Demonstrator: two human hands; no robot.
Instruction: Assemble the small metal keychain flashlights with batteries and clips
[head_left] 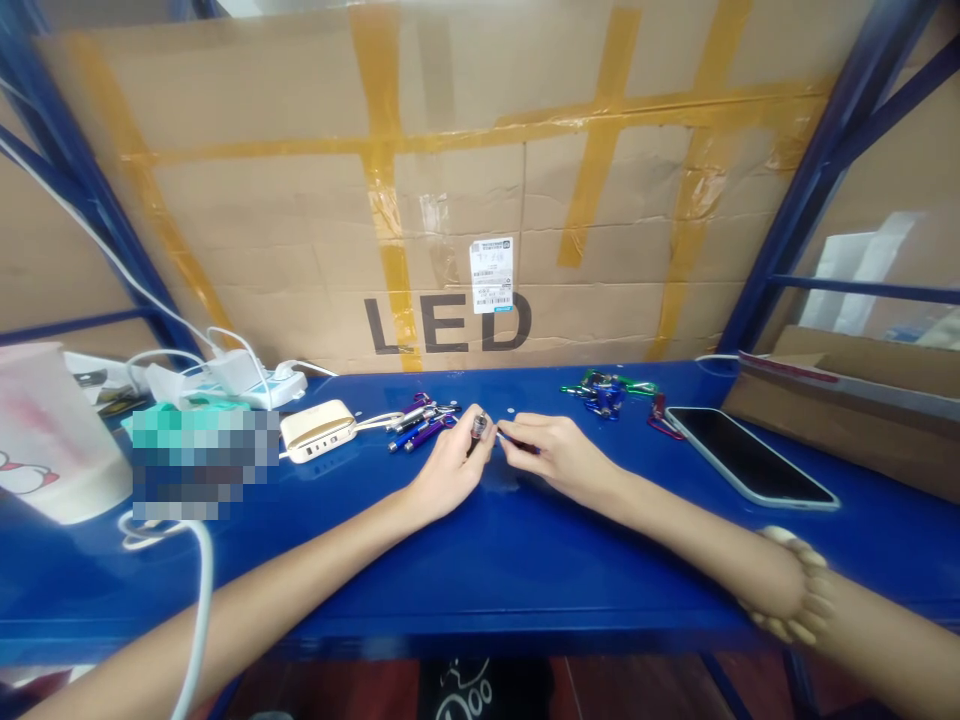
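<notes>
My left hand (pixel 452 462) is closed around a small dark metal tube with a silver end (pixel 478 427), held upright over the middle of the blue shelf. Close beside it, my right hand (pixel 551 455) has its thumb and fingers pinched together near the tube. Something small and dark shows between them, too little to name. Left of my left hand lies a bunch of slim metal tubes (pixel 421 425), purple, blue and black, with rings at their ends. Farther right is a pile of green and blue carabiner clips (pixel 606 392), and a red carabiner clip (pixel 663 420) lies by the phone.
On the right are a phone (pixel 752 455) and an open cardboard box (pixel 855 410). A cream power bank (pixel 319 432), a white power strip (pixel 289 385), a pale tub (pixel 60 440) and cables stand left. A large taped carton (pixel 450 200) closes off the back.
</notes>
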